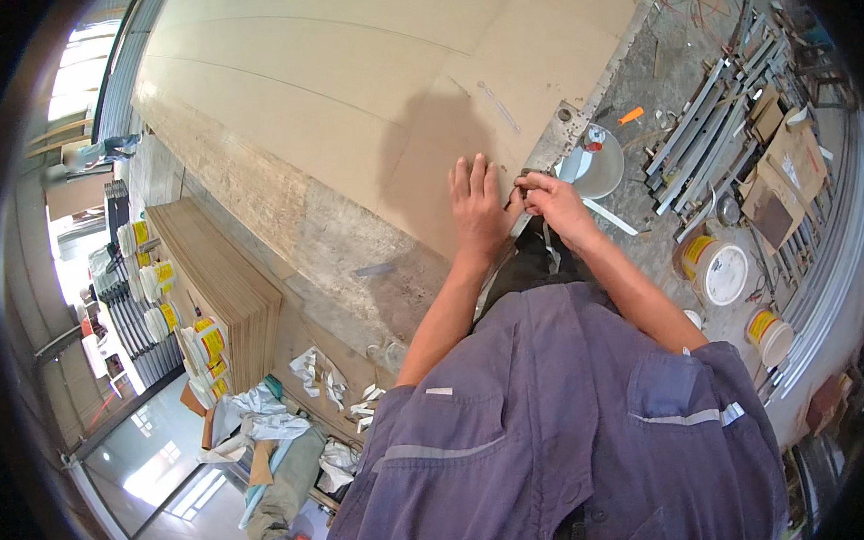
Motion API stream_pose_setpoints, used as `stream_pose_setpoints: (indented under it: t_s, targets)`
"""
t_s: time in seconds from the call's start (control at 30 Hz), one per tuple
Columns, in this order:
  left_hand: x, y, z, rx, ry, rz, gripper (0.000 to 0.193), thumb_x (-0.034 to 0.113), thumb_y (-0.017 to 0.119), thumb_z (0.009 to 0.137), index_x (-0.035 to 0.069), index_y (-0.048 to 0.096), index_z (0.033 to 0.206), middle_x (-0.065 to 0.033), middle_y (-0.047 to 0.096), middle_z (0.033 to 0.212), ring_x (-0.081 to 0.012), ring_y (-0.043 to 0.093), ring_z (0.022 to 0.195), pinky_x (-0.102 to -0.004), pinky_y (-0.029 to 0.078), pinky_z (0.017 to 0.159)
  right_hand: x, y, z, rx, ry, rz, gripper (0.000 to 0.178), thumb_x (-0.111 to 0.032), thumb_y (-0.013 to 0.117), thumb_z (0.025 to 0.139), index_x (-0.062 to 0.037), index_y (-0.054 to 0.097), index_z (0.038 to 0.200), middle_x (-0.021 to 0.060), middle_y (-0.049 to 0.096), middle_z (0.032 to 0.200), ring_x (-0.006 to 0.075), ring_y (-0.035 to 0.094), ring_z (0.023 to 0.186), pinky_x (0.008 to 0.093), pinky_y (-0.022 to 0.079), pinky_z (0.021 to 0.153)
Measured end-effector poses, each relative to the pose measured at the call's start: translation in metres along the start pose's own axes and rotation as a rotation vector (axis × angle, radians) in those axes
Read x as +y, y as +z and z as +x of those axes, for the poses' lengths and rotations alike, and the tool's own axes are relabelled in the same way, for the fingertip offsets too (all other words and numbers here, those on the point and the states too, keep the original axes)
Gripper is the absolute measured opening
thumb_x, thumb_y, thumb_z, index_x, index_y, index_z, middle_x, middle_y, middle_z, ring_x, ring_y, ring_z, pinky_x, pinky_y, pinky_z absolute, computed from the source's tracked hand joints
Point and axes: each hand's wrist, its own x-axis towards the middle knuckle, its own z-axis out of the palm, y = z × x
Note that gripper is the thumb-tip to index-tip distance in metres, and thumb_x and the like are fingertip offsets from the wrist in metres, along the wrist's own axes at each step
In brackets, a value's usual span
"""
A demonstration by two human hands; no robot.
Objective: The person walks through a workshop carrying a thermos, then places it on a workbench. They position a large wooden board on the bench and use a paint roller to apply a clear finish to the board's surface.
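My left hand point(478, 211) lies with its fingers stretched out on a large tan board point(331, 112). Its thumb points toward my right hand point(560, 208), which is closed at the board's near right edge. A small dark thing shows at the right fingertips, mostly hidden, and I cannot make out its kind. Just beyond these fingers, a worn greyish plate point(562, 127) with a dark round spot lies along the board's edge. Beside it on the floor stands a round whitish bucket point(611, 168) with a small red-and-white thing in it.
An orange-handled tool point(631, 115) lies on the floor to the right. Metal bars point(698, 118), cardboard point(786, 177) and white buckets point(722, 271) are farther right. At left stand stacked brown boards point(233, 286) with buckets point(206, 343) beside them, and scraps point(317, 374) lie nearer me.
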Motion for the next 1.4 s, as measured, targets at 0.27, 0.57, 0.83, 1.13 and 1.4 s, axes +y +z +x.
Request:
stream_pose_setpoints:
  t_s: [0.27,0.57,0.83,1.13,1.4]
  targets:
    - [-0.007,-0.001,0.004,-0.006,0.013,-0.040,0.048,0.021,0.075,0.072,-0.001,0.060,0.112,-0.0161,0.053,0.128,-0.0414,0.044,0.127,-0.0578,0.033,0.110,0.005,0.009,-0.006,0.145,0.001,0.025,0.030,-0.007,0.051,0.091,0.0058,0.062,0.116,0.0066,0.067,0.108,0.0114,0.061,0.084,0.0257,0.049,0.076]
    - [-0.017,0.003,0.004,0.022,0.052,-0.098,0.045,0.019,0.074,0.071,-0.003,0.060,0.107,-0.0172,0.054,0.125,-0.0415,0.043,0.126,-0.0595,0.032,0.109,-0.004,-0.002,0.000,0.359,-0.096,0.169,0.029,-0.010,0.054,0.092,0.0041,0.065,0.115,0.0078,0.069,0.100,0.0114,0.061,0.079,0.0258,0.051,0.072]
    - [-0.012,0.001,0.007,-0.003,0.065,-0.046,0.045,0.019,0.074,0.072,-0.002,0.059,0.108,-0.0171,0.054,0.125,-0.0403,0.043,0.125,-0.0586,0.033,0.107,-0.039,-0.081,0.050,0.553,-0.222,0.282,0.032,-0.010,0.052,0.096,0.0093,0.059,0.121,0.0164,0.061,0.124,0.0175,0.065,0.090,0.0279,0.055,0.075]
    - [0.003,-0.008,0.055,-0.138,0.123,-0.236,0.044,0.016,0.072,0.080,0.000,0.058,0.118,-0.0177,0.053,0.130,-0.0405,0.042,0.129,-0.0534,0.031,0.110,-0.049,-0.068,0.060,0.682,-0.234,0.367,0.033,-0.007,0.052,0.096,0.0142,0.056,0.121,0.0208,0.060,0.124,0.0195,0.065,0.096,0.0289,0.055,0.079]
    - [0.016,0.063,0.134,-0.220,0.306,-0.180,0.050,0.017,0.061,0.088,0.002,0.051,0.135,-0.0174,0.044,0.147,-0.0420,0.034,0.139,-0.0528,0.026,0.115,-0.053,-0.062,0.054,0.636,-0.227,0.483,0.043,-0.005,0.051,0.096,0.0144,0.046,0.133,0.0210,0.059,0.128,0.0212,0.065,0.102,0.0301,0.054,0.082]
